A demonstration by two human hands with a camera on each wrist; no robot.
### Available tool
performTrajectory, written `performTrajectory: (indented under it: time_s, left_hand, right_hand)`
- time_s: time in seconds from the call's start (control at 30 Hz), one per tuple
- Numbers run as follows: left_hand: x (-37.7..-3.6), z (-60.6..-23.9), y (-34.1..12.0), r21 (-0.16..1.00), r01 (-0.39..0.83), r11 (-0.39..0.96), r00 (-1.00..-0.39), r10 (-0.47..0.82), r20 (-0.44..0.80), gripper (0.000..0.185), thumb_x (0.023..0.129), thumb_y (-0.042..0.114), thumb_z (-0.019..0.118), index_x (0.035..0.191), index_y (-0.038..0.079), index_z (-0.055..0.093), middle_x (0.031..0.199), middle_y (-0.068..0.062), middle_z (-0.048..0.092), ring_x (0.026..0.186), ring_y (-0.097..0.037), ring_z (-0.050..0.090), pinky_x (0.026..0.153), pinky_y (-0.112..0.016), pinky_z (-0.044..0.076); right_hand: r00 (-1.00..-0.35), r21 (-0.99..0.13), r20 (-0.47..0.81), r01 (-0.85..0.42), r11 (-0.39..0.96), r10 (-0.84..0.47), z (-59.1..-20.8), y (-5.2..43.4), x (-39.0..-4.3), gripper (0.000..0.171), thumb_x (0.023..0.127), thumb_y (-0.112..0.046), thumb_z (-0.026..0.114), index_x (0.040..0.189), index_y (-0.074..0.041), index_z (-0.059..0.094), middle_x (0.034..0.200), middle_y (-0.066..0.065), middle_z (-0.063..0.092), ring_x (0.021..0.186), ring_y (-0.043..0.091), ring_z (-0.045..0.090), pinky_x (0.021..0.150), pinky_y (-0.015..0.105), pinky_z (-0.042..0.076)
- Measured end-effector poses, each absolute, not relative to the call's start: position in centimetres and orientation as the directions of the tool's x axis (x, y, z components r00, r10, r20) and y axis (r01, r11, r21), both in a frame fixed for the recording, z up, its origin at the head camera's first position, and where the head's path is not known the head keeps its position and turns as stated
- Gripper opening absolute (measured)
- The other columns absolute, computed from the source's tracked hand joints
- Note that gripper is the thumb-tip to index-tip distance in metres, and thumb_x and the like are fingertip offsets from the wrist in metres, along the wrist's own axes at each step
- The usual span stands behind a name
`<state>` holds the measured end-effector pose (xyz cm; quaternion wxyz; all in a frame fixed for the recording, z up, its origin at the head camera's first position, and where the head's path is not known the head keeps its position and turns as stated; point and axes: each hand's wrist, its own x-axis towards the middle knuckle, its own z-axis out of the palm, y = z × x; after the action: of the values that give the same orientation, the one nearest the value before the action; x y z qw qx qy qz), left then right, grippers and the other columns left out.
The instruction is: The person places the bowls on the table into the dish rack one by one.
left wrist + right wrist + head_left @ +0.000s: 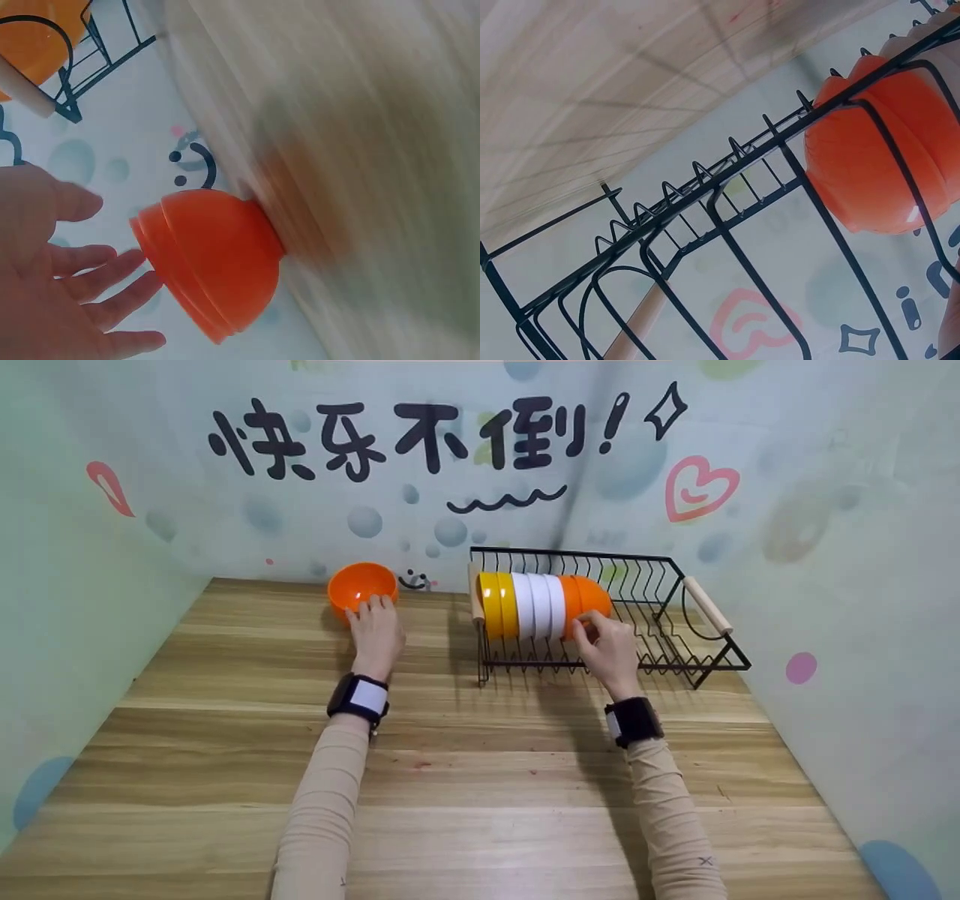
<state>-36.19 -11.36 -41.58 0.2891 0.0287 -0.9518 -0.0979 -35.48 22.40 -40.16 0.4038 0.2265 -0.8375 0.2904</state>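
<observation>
An orange bowl (362, 585) stands upright on the wooden table (480, 780) near the back wall. My left hand (371, 604) reaches its near rim with straight, spread fingers; in the left wrist view the hand (67, 292) lies just beside the orange bowl (214, 259) without gripping it. A black wire dish rack (660, 559) holds a row of bowls on edge: yellow, white, then orange. My right hand (592, 624) has its fingers curled on the rim of the last orange bowl (592, 594), seen close up (870, 165) behind the rack wires (727, 217).
The rack has wooden handles (709, 604) at both ends, and its right half holds nothing. Decorated walls close in the table at the back and both sides. The rack's corner (97, 45) shows in the left wrist view.
</observation>
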Motion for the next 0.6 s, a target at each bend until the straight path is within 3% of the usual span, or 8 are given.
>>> performTrajectory:
  time_s: [0.27, 0.6]
  left_hand:
    - [-37.5, -42.2, -12.8, 0.151, -0.001, 0.989, -0.880, -0.073, 0.469, 0.030, 0.092, 0.009, 0.051, 0.113, -0.012, 0.057, 0.111, -0.028, 0.063, 0.109, -0.044, 0.058, 0.104, -0.063, 0.033]
    - [-38.5, -42.5, -13.7, 0.121, 0.034, 0.992, -0.859, -0.033, 0.510, 0.022, 0.092, 0.005, 0.049, 0.104, -0.010, 0.060, 0.099, -0.028, 0.067, 0.098, -0.044, 0.062, 0.099, -0.057, 0.041]
  right_hand:
    - [-0.587, -0.311, 0.796, -0.608, 0.730, -0.149, -40.3, 22.3, -35.4, 0.012, 0.087, -0.009, 0.061, 0.081, 0.000, 0.068, 0.062, 0.010, 0.065, 0.051, 0.017, 0.054, 0.050, 0.020, 0.040]
    - [-0.609, -0.324, 0.781, -0.583, 0.745, -0.137, -40.5, 22.4, -35.4, 0.013, 0.088, -0.010, 0.060, 0.082, 0.000, 0.067, 0.063, 0.012, 0.065, 0.052, 0.019, 0.054, 0.051, 0.025, 0.041]
